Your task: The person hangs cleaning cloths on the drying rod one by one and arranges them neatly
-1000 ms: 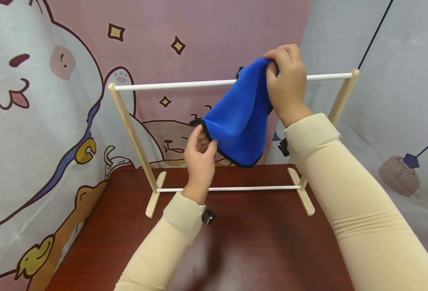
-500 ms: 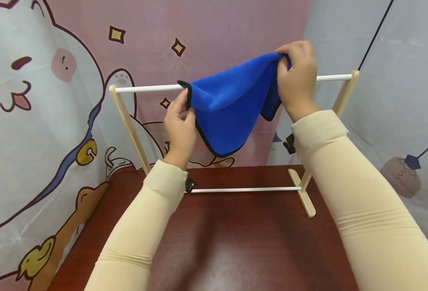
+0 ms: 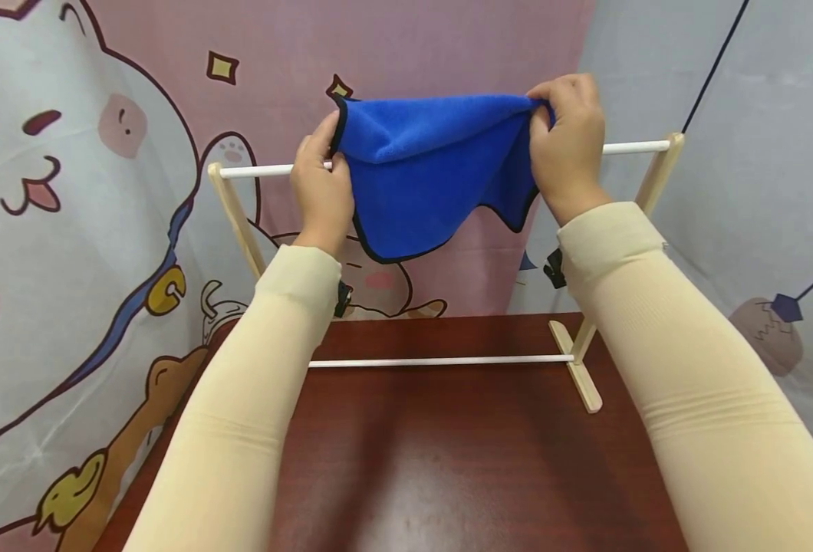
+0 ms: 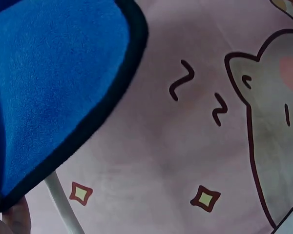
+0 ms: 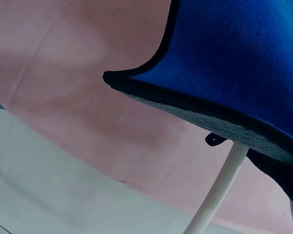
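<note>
A blue cloth towel [image 3: 434, 184] with black edging spans the gap between my two hands, in front of the white top rail [image 3: 636, 147] of a wooden rack. My left hand [image 3: 324, 192] pinches its upper left corner. At the upper right, my right hand [image 3: 568, 146] pinches the towel's edge between thumb and fingers. The lower part hangs in loose folds. Close up in the left wrist view, the towel [image 4: 53, 87] runs down to fingertips at the lower left corner. From the right wrist, the towel's grey underside [image 5: 200, 117] and a small black loop [image 5: 215, 140] show near the rail.
The rack's wooden uprights [image 3: 657, 180] stand on feet [image 3: 575, 368] on a dark red-brown table [image 3: 420, 452]. A white lower bar [image 3: 441, 360] joins them near the tabletop. Behind hangs a pink and white cartoon curtain [image 3: 275, 69].
My left hand has moved up and to the left, spreading the towel sideways until its top edge is nearly level. The right hand has shifted slightly right and up.
</note>
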`<state>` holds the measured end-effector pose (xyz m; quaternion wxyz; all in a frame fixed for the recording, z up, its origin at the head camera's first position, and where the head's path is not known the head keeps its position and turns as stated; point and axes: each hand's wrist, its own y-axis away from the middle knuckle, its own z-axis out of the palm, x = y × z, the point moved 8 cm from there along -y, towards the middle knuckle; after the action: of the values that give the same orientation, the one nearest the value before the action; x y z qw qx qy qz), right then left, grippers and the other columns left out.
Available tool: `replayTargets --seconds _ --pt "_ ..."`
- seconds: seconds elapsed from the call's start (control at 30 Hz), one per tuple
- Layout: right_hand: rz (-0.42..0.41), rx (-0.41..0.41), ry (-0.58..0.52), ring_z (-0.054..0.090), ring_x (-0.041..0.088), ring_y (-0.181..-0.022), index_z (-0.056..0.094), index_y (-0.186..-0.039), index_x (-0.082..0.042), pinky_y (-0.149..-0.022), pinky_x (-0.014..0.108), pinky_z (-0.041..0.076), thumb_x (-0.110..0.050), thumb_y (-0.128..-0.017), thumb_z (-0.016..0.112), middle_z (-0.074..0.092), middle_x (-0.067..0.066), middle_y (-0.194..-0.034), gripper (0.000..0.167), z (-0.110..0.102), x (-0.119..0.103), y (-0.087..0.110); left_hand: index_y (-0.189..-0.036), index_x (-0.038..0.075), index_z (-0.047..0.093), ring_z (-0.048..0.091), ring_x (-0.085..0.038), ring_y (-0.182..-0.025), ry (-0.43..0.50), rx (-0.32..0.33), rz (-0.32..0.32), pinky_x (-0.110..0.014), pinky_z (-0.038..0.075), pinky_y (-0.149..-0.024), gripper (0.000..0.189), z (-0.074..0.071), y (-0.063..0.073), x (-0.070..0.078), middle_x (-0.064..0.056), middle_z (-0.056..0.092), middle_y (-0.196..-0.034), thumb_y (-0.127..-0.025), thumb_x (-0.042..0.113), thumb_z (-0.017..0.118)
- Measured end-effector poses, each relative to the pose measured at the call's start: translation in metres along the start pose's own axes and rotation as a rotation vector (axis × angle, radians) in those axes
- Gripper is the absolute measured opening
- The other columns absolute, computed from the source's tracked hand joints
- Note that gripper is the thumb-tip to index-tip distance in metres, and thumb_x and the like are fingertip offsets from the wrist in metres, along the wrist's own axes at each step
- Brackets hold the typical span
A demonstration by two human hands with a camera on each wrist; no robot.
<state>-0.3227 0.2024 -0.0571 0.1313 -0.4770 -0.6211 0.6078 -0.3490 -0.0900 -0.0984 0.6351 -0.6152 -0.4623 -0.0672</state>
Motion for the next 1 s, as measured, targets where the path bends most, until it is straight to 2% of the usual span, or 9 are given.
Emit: replayTargets --seconds 0.1,0.23,0.37,0.6,0.73,0.9,1.0 --pt "-0.008 -0.014 0.009 0.054 0.027 -0.110 0.071 -0.100 0.002 -0.096 0.029 0.043 0.003 -0.089 0.049 0.059 0.020 -0.108 0.024 0.003 0.000 -0.001 -0.135 0.013 0.059 0.055 -0.012 -0.115 0.009 -0.013 -0.028 -0.012 0.040 -0.095 0.044 0.001 -0.008 -0.002 -0.007 0.060 -0.129 -0.096 -0.005 0.049" --pt "-0.021 -0.045 0.029 0.055 0.029 -0.109 0.070 -0.101 0.003 -0.095 0.032 0.044 0.003 -0.089 0.049 0.058 0.020 -0.108 0.024 0.007 0.001 -0.001 -0.134 0.013 0.060 0.056 -0.009 -0.116 0.055 -0.021 -0.072 -0.013 0.040 -0.097 0.044 0.002 -0.012 -0.009 -0.003 0.059 -0.133 -0.095 -0.006 0.049" --pt "-0.048 -0.068 0.047 0.055 0.030 -0.108 0.070 -0.101 0.003 -0.094 0.033 0.045 0.004 -0.090 0.048 0.058 0.021 -0.107 0.025 0.012 0.001 -0.001 -0.134 0.014 0.060 0.059 -0.011 -0.109 0.075 -0.031 -0.128 -0.016 0.044 -0.094 0.046 0.005 -0.013 -0.018 -0.003 0.064 -0.127 -0.095 -0.008 0.049" --pt "-0.139 -0.125 0.134 0.058 0.035 -0.103 0.069 -0.104 0.002 -0.088 0.043 0.048 0.002 -0.093 0.047 0.057 0.021 -0.109 0.025 0.022 0.001 -0.003 -0.135 0.015 0.058 0.058 -0.016 -0.101 0.029 -0.035 -0.194 -0.019 0.046 -0.090 0.049 0.007 -0.017 -0.030 -0.010 0.065 -0.113 -0.093 -0.009 0.049" --pt "-0.134 -0.194 0.181 0.058 0.038 -0.101 0.070 -0.107 0.001 -0.088 0.046 0.048 0.001 -0.093 0.049 0.057 0.022 -0.109 0.025 0.030 0.007 -0.002 -0.138 0.016 0.055 0.057 -0.016 -0.103 0.002 -0.055 -0.228 -0.020 0.044 -0.093 0.050 0.009 -0.018 -0.033 -0.009 0.063 -0.116 -0.094 -0.007 0.050" --pt "-0.095 -0.308 0.257 0.056 0.037 -0.107 0.069 -0.113 -0.004 -0.089 0.051 0.046 -0.004 -0.094 0.053 0.058 0.020 -0.112 0.025 0.041 0.019 0.003 -0.141 0.016 0.051 0.056 -0.016 -0.103 0.017 -0.055 -0.261 -0.022 0.046 -0.091 0.051 0.007 -0.019 -0.037 -0.010 0.062 -0.116 -0.094 -0.004 0.052" --pt "-0.081 -0.332 0.273 0.055 0.036 -0.108 0.069 -0.113 -0.004 -0.089 0.052 0.045 -0.005 -0.094 0.053 0.058 0.019 -0.112 0.025 0.045 0.024 0.005 -0.139 0.013 0.053 0.058 -0.017 -0.104 0.024 -0.041 -0.262 -0.021 0.047 -0.090 0.049 0.004 -0.019 -0.039 -0.011 0.062 -0.116 -0.093 -0.003 0.056"
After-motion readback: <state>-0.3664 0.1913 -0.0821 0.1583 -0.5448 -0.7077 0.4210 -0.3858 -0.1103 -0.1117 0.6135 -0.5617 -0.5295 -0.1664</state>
